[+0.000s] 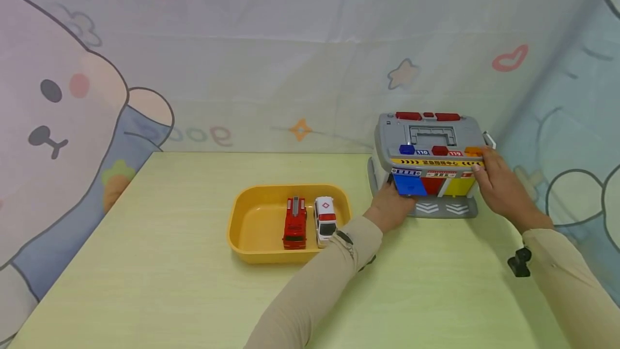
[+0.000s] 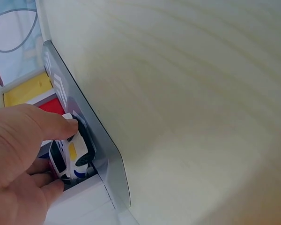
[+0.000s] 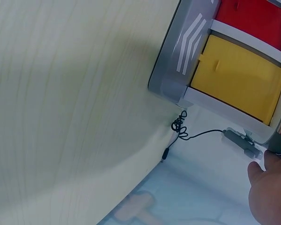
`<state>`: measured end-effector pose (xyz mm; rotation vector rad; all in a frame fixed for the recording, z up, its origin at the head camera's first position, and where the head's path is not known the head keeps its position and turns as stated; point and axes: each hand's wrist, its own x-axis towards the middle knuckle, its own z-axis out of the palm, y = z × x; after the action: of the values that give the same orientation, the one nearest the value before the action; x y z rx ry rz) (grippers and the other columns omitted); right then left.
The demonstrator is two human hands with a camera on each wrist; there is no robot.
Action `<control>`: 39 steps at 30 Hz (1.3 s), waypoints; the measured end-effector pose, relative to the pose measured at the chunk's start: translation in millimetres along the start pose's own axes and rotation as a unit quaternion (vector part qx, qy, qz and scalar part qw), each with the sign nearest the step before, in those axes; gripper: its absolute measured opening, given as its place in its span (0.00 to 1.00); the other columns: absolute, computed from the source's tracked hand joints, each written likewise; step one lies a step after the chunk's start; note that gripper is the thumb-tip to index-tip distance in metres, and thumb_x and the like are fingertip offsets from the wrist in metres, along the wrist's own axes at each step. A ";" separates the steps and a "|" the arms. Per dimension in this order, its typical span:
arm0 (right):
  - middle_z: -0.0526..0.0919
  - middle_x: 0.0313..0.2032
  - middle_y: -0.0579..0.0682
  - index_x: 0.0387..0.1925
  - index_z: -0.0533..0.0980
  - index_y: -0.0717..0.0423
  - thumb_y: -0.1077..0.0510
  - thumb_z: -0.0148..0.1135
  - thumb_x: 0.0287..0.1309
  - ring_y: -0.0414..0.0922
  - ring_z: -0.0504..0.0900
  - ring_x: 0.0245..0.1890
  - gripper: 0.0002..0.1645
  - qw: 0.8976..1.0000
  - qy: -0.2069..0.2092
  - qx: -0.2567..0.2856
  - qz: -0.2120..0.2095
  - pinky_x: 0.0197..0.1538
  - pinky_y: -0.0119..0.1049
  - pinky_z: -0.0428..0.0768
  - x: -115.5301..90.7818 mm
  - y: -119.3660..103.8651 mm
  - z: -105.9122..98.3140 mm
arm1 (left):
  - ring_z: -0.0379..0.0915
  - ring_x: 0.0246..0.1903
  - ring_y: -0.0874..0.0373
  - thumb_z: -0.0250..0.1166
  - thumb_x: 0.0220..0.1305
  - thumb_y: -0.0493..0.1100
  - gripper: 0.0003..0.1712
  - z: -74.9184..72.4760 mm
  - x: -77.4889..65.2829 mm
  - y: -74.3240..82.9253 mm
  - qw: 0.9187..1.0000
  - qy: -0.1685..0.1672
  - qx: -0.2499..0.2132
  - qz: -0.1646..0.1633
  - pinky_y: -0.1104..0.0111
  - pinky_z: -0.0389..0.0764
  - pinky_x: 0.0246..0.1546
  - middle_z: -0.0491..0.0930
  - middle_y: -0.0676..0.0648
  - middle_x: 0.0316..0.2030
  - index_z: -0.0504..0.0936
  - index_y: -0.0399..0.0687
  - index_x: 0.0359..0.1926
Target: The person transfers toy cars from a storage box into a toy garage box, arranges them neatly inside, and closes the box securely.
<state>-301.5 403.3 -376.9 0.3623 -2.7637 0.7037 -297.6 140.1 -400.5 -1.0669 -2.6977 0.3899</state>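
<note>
Thumb and fingers of my left hand (image 1: pixel 393 208) pinch a small toy car (image 2: pixel 74 151), white with dark windows and a yellow patch. The car sits at the doorway under the raised blue door (image 1: pixel 409 185) of a grey toy garage (image 1: pixel 477 131); in the head view my hand hides it. My right hand (image 1: pixel 506 193) rests on the garage's upper right corner, its fingers by the orange button (image 1: pixel 473 151) and its thumb at the front edge. The red door (image 3: pixel 255 21) and yellow door (image 3: pixel 241 77) are closed.
Left of the garage stands a yellow tray (image 1: pixel 256 257) holding a red toy fire engine (image 1: pixel 295 225) and a white-and-red toy ambulance (image 1: pixel 325 217). A coiled black cord (image 3: pixel 179 126) hangs beside the garage. A printed cloth (image 1: pixel 271 69) rises behind the table (image 1: pixel 160 263).
</note>
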 end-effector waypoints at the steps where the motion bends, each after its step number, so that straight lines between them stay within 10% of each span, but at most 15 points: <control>1: 0.43 0.76 0.71 0.78 0.38 0.63 0.45 0.32 0.79 0.74 0.50 0.70 0.39 1.000 -0.001 0.000 0.002 0.69 0.73 0.50 -0.2 0.4 0.3 | 0.66 0.67 0.52 0.54 0.76 0.47 0.19 0.1 0.2 0.2 1.000 0.003 -0.004 -0.003 0.62 0.67 0.70 0.72 0.49 0.69 0.77 0.60 0.64; 21: 0.46 0.75 0.73 0.77 0.42 0.67 0.48 0.32 0.80 0.73 0.54 0.67 0.37 1.000 0.015 -0.001 -0.016 0.68 0.72 0.52 1.3 2.2 2.7 | 0.71 0.64 0.58 0.57 0.74 0.50 0.19 1.9 -0.2 3.8 0.998 0.048 0.029 -0.018 0.67 0.73 0.60 0.74 0.55 0.67 0.78 0.67 0.63; 39: 0.46 0.75 0.72 0.77 0.43 0.65 0.48 0.33 0.79 0.72 0.53 0.66 0.37 1.000 0.014 0.005 -0.011 0.68 0.73 0.52 2.2 3.0 3.7 | 0.69 0.59 0.59 0.55 0.75 0.53 0.14 0.7 0.4 9.1 0.998 0.006 0.052 -0.017 0.66 0.68 0.53 0.77 0.60 0.63 0.83 0.69 0.54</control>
<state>-305.2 403.7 -380.6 0.3815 -2.7265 0.7129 -292.3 146.6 -404.0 -0.9898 -2.6495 0.5106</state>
